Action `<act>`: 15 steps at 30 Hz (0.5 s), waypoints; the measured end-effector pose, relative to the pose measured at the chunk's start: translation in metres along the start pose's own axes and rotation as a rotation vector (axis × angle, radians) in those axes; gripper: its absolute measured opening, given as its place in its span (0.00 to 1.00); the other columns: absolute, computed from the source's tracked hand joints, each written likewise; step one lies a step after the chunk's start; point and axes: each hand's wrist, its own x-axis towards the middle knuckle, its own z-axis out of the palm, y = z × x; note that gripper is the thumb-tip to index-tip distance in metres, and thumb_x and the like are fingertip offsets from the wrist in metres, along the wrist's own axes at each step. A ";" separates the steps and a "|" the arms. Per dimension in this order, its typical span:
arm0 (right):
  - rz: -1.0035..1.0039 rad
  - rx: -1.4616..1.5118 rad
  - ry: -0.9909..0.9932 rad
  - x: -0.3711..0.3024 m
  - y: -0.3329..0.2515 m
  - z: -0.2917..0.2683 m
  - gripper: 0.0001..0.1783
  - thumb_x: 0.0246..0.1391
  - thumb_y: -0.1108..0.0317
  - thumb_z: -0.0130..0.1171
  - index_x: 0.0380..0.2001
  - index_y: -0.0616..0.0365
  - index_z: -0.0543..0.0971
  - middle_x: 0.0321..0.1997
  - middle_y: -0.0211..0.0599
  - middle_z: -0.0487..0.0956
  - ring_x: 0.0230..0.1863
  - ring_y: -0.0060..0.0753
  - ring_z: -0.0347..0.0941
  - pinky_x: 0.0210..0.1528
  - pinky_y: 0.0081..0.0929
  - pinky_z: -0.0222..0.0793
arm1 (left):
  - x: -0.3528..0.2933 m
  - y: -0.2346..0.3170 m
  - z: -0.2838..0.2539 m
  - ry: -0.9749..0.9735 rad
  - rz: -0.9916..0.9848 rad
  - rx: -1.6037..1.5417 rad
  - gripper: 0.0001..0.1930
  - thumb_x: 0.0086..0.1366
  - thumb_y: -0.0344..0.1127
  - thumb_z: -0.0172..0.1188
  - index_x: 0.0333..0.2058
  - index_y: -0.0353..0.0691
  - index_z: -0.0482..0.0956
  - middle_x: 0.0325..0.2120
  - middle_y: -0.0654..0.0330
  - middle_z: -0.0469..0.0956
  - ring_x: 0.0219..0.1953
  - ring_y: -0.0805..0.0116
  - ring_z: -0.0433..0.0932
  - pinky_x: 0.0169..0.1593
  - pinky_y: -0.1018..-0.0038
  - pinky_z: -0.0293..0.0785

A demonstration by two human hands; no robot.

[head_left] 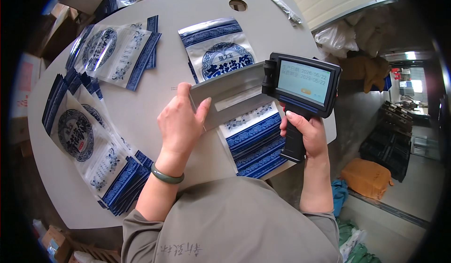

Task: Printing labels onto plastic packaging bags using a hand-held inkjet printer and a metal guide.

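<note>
In my right hand (310,132) is a black handheld inkjet coder (295,138), its pistol handle wrapped by my fingers and its lit screen tilted up. My left hand (181,117) grips the left end of a flat grey metal plate (206,94) with a long slot, thumb on its face. The plate lies across a stack of blue-and-white printed plastic pouches (256,145), covering their middle. Above the plate the top pouch's round blue emblem (228,58) shows. The coder's front end is at the plate's right end; whether they touch I cannot tell.
Pouches lie in a fanned pile (80,141) at the table's left and a smaller pile (112,51) at the far left. The white table (164,9) has a round hole (238,4) and a silvery strip (285,10) at the back. An orange bundle (366,177) sits on the floor at right.
</note>
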 end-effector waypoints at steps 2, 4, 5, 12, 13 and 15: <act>-0.003 -0.005 0.004 -0.001 0.000 0.001 0.16 0.55 0.67 0.59 0.44 0.67 0.75 0.26 0.36 0.78 0.25 0.23 0.75 0.29 0.19 0.75 | 0.000 0.000 0.000 -0.005 0.001 0.006 0.21 0.58 0.46 0.65 0.44 0.41 0.71 0.28 0.51 0.80 0.32 0.50 0.80 0.36 0.60 0.75; 0.020 0.003 0.013 -0.001 -0.001 0.001 0.16 0.55 0.67 0.59 0.44 0.67 0.75 0.26 0.36 0.78 0.25 0.23 0.75 0.29 0.18 0.75 | 0.000 0.000 0.000 -0.001 0.000 -0.004 0.20 0.58 0.46 0.65 0.44 0.43 0.72 0.25 0.54 0.79 0.31 0.51 0.80 0.35 0.61 0.74; 0.019 0.002 0.014 -0.001 -0.001 0.002 0.16 0.55 0.67 0.59 0.44 0.67 0.75 0.26 0.36 0.78 0.25 0.23 0.75 0.29 0.18 0.75 | 0.000 0.001 0.000 -0.001 0.001 -0.005 0.20 0.58 0.46 0.65 0.44 0.43 0.72 0.25 0.54 0.79 0.31 0.51 0.80 0.35 0.61 0.74; 0.072 -0.072 -0.034 -0.002 -0.003 0.004 0.15 0.55 0.68 0.59 0.43 0.65 0.76 0.26 0.34 0.78 0.25 0.22 0.74 0.29 0.18 0.74 | -0.002 0.000 0.001 0.033 0.011 -0.025 0.20 0.57 0.45 0.65 0.43 0.43 0.72 0.26 0.56 0.78 0.31 0.53 0.79 0.34 0.62 0.74; 0.100 -0.104 -0.048 -0.002 -0.005 0.004 0.14 0.55 0.68 0.60 0.43 0.65 0.76 0.26 0.33 0.77 0.25 0.22 0.74 0.29 0.18 0.73 | -0.002 0.000 0.002 0.044 0.016 -0.029 0.19 0.57 0.44 0.65 0.44 0.43 0.72 0.27 0.56 0.79 0.31 0.53 0.79 0.35 0.62 0.74; 0.117 -0.122 -0.064 0.000 -0.007 0.006 0.14 0.55 0.68 0.60 0.42 0.64 0.76 0.26 0.33 0.77 0.25 0.21 0.74 0.29 0.19 0.73 | -0.002 0.000 0.002 0.052 0.025 -0.019 0.19 0.58 0.44 0.65 0.44 0.43 0.72 0.28 0.55 0.79 0.32 0.53 0.80 0.35 0.62 0.74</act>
